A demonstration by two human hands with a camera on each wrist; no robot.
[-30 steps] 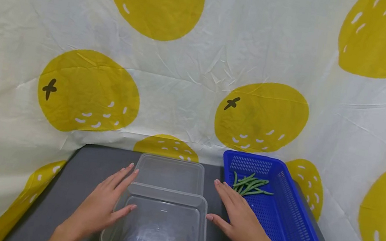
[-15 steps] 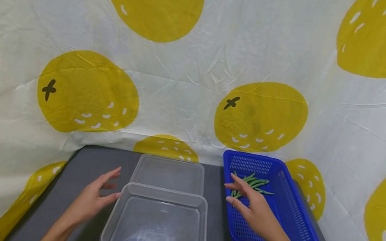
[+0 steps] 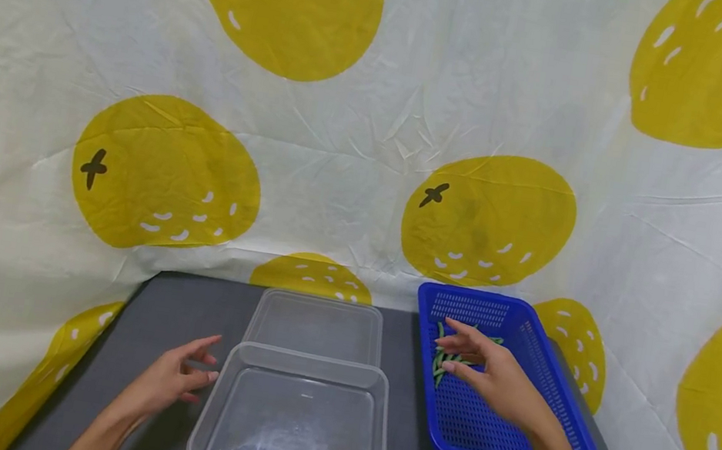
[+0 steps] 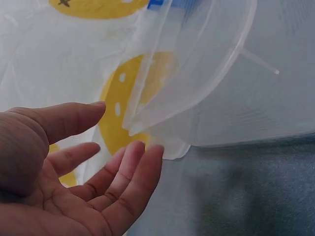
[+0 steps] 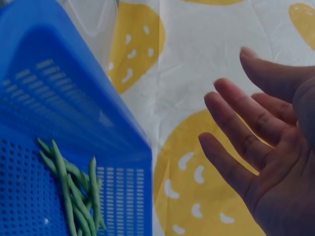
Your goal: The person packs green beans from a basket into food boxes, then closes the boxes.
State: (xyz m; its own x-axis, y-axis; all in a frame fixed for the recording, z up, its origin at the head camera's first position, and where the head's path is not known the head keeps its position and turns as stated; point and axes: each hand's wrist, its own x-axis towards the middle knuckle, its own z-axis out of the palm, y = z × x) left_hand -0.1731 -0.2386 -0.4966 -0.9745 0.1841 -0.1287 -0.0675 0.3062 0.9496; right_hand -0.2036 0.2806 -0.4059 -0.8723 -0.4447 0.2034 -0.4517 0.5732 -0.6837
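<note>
Several green beans lie in a heap at the far left end of a blue plastic basket. Above that basket hovers my right hand, its fingers relaxed and holding nothing; in the head view it partly covers the beans. The right wrist view shows the same hand apart from the beans. My left hand hangs loosely curled just left of a clear plastic container, nothing in its fingers. In the left wrist view, a small gap seems to part the left hand from the container's rim.
Behind the container lies a clear plastic lid. Everything stands on a dark grey table. A white cloth printed with yellow fruit hangs behind and along the sides.
From above the container, my hands have moved apart: the left outward past its left side, the right rightward over the basket. Fingers have relaxed from straight to slightly bent. Container, lid and basket stay put.
</note>
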